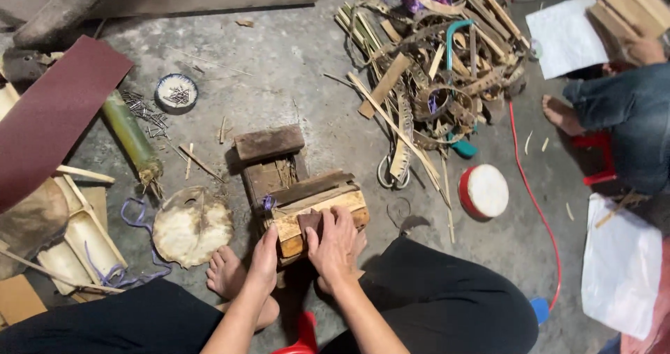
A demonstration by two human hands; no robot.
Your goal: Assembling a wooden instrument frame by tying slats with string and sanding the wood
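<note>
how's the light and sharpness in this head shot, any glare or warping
Head view: soft, even light with faint shadows, darkest under the wooden block near both hands, left and right; white sheets look slightly washed out; mostly sharp; wide-angle bending toward the edges.
</note>
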